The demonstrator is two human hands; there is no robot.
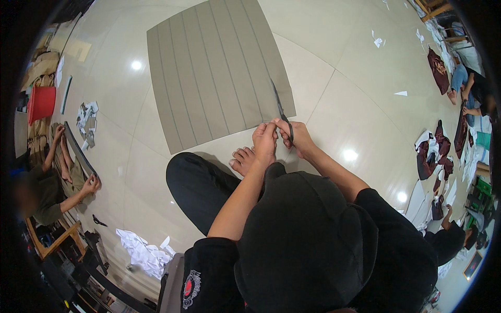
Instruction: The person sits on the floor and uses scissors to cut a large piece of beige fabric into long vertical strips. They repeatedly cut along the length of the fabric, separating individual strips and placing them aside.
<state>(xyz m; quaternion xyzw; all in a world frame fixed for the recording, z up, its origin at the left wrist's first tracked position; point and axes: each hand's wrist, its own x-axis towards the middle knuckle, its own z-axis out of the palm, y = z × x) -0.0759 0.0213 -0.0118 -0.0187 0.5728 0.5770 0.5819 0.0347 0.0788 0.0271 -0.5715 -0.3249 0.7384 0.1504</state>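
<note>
A large grey-brown sheet with dark parallel lines lies flat on the floor ahead of me. My left hand is closed at its near edge, fingertips pinched on the sheet close to the right corner. Black-handled scissors are in my right hand, their long blades pointing away from me over the right strip of the sheet. Both hands nearly touch; the exact spot between the fingertips is hidden. My bare foot rests just below the sheet's edge.
At left, another person holds a dark strip; white scraps, small scissors and crumpled white material lie nearby. A red container stands farther left. Rightward, people sit among maroon-and-white pieces. Pale scraps dot the tiled floor.
</note>
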